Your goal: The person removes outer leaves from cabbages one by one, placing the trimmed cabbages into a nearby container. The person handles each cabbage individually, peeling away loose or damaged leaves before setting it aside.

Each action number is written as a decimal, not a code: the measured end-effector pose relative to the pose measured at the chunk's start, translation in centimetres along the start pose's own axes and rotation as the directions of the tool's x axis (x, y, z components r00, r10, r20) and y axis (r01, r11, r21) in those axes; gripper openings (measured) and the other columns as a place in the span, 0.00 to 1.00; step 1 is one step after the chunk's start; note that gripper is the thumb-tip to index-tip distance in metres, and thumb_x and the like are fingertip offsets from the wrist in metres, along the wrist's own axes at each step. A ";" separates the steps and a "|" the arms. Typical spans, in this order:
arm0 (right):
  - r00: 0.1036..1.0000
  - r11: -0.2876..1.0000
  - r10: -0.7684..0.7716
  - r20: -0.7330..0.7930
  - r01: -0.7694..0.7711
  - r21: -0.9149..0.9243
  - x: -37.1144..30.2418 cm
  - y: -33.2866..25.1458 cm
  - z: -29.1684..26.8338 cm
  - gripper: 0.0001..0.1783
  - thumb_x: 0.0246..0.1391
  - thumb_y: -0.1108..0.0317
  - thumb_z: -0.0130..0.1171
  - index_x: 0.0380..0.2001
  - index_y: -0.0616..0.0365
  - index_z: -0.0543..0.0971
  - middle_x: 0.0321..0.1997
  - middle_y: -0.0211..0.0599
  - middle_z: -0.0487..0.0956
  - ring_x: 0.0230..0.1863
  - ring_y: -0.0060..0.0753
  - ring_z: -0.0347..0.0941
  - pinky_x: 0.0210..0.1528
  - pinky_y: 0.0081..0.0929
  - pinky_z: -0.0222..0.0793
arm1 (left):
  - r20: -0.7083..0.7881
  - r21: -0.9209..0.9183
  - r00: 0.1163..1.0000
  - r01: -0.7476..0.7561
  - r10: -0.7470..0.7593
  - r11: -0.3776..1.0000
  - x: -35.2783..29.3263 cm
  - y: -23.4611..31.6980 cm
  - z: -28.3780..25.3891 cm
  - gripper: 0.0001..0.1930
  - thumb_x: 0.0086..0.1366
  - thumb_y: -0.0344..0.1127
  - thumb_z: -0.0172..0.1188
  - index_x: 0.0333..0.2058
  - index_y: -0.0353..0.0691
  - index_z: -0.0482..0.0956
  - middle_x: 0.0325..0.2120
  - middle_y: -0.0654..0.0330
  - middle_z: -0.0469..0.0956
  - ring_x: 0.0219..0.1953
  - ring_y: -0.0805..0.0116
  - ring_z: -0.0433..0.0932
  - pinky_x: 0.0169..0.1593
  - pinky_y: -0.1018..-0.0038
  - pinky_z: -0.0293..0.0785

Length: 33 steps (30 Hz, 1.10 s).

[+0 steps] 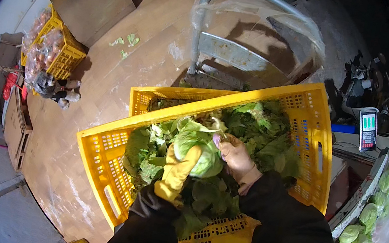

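Note:
A pale green head of lettuce (209, 161) is raised over a large yellow plastic crate (322, 157). My left hand (177, 170), in a yellow work glove, wraps its fingers round the near left side of the head. Against the head's right side, my right hand (235, 157) is closed, in what looks like a tan glove. A small purple bit shows at its fingertips; what it belongs to is hidden. Loose green leaves (272, 144), some browned, fill much of the crate below. The crate sits tilted on another yellow crate (139, 103).
Beyond the crates stands a metal trolley handle (197, 35) with torn plastic film. At right are a digital scale display (368, 130) and bagged lettuces (368, 215). Stacked yellow crates (68, 55) and a grey-and-white furry shape (47, 85) are at left. Leaf scraps (132, 39) lie on the floor.

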State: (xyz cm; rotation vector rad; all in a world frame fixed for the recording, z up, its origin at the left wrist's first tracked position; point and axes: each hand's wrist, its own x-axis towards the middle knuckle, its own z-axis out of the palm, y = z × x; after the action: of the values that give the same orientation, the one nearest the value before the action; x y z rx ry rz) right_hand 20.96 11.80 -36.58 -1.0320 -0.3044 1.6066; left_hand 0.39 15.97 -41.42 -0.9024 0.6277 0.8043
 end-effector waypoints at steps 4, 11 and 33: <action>0.958 0.968 0.250 -0.138 -0.247 0.044 -4.1 -6.4 8.1 0.17 0.59 0.62 0.60 0.47 0.62 0.79 0.28 0.20 0.76 0.24 0.12 0.68 0.26 0.14 0.65 | 0.561 0.813 0.787 -0.582 0.256 0.005 -7.9 -0.9 3.4 0.18 0.72 0.41 0.54 0.54 0.37 0.72 0.45 0.59 0.77 0.41 0.71 0.75 0.47 0.75 0.73; 0.994 0.878 0.094 0.050 -0.060 -0.474 -9.7 -14.7 14.1 0.13 0.65 0.57 0.56 0.45 0.53 0.80 0.17 0.21 0.71 0.09 0.14 0.57 0.09 0.20 0.53 | 0.650 0.759 0.759 -0.650 0.014 0.038 -18.4 -7.2 9.4 0.34 0.70 0.60 0.49 0.65 0.41 0.62 0.58 0.52 0.71 0.58 0.58 0.73 0.61 0.61 0.70; 0.979 0.977 -0.203 0.002 0.203 -0.060 -19.9 -19.0 17.9 0.07 0.67 0.76 0.46 0.42 0.63 0.74 0.41 0.33 0.75 0.41 0.25 0.70 0.49 0.21 0.69 | 0.533 0.735 0.782 -0.240 -0.322 0.634 -31.4 -16.3 8.1 0.40 0.65 0.68 0.49 0.65 0.43 0.63 0.61 0.50 0.68 0.62 0.52 0.69 0.65 0.50 0.65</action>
State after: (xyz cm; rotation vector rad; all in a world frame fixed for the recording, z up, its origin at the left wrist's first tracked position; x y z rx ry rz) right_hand 19.53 5.95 -4.31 -1.0159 -0.4432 1.4182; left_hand -2.54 6.35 -6.54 0.1966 0.2801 0.6280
